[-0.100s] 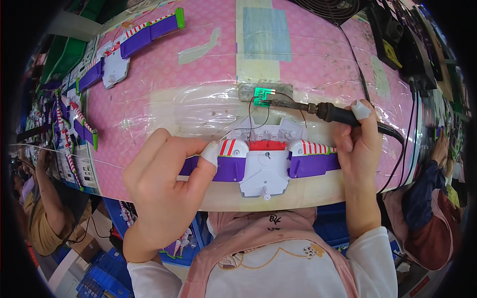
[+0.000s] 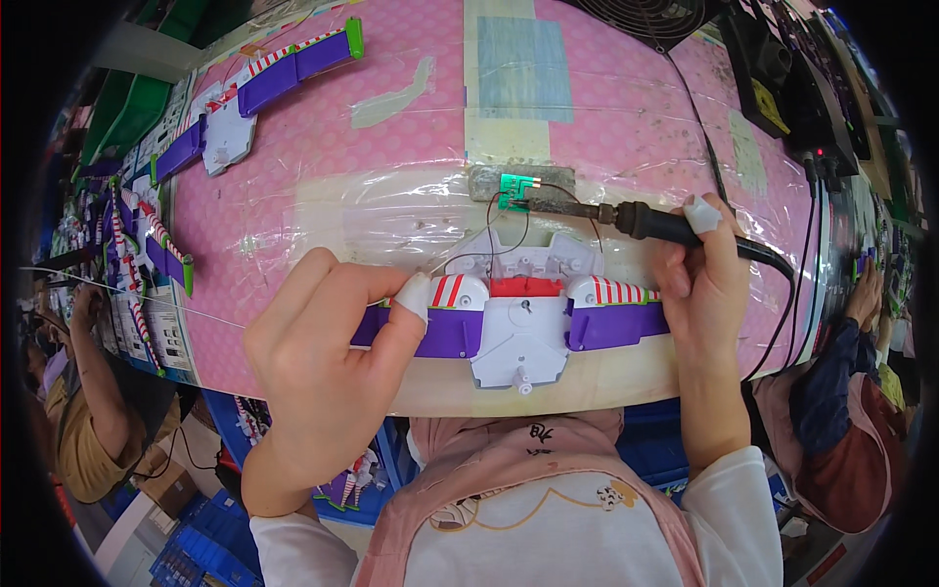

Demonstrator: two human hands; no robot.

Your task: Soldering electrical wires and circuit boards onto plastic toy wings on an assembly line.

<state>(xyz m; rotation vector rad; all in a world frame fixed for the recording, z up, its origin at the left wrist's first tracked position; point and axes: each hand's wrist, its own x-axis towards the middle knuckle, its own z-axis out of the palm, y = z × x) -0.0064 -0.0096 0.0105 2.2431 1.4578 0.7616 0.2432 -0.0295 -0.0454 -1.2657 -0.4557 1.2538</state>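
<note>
Soldering iron [image 2: 641,220] pts L, long axis approx crosswise.

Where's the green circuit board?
In the head view, the green circuit board lies on a grey block, above and slightly right of centre, at the tip of the soldering iron.

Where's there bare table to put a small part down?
Best: pink table between the blue patch and black cable, below the fan. Also left of the grey block, above the left hand. Crowded: front centre, with board, iron, wings and right hand.
</note>
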